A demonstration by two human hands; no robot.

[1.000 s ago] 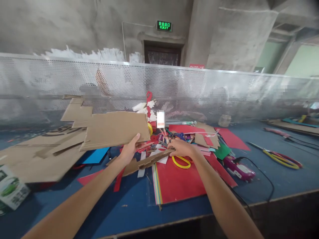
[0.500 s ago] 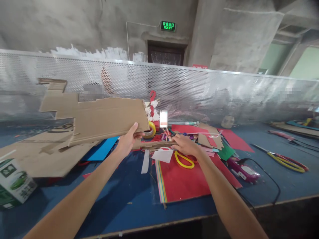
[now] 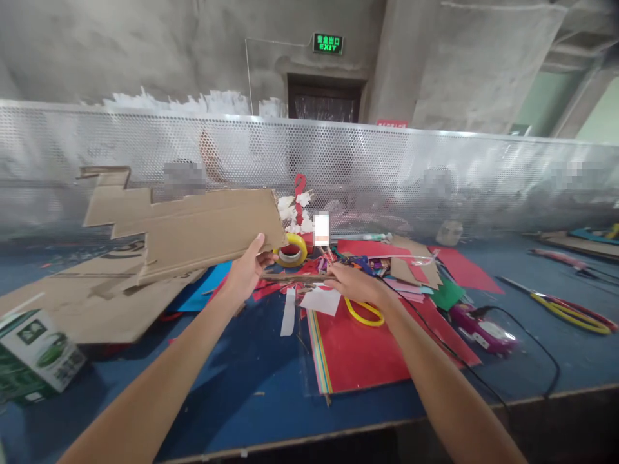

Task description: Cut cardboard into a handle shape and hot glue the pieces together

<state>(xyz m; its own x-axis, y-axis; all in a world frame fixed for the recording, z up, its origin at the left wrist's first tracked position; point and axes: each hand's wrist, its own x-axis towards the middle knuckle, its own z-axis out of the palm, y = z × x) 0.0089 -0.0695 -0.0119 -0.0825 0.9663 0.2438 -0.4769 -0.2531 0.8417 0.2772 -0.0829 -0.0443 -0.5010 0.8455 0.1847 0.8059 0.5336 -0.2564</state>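
Observation:
My left hand (image 3: 246, 270) grips the right corner of a large jagged cardboard sheet (image 3: 188, 229) and holds it up above the blue table (image 3: 232, 393). My right hand (image 3: 353, 283) is closed on the end of a narrow cardboard strip (image 3: 294, 278) that runs level between both hands. Under that strip lie white paper scraps (image 3: 319, 300), yellow-handled scissors (image 3: 365, 312) and a stack of red paper sheets (image 3: 362, 351). A roll of yellow tape (image 3: 291, 250) sits just behind my left hand.
More cardboard (image 3: 72, 303) lies flat on the left beside a green and white box (image 3: 33, 351). A purple glue gun (image 3: 481, 328) with a black cord lies right of the red sheets. A perforated metal screen (image 3: 435, 177) closes off the back. The table's front edge is near.
My left hand has lifted the big cardboard sheet higher and tilted it. My right hand has raised the cardboard strip off the pile to level. The view shifted slightly rightward.

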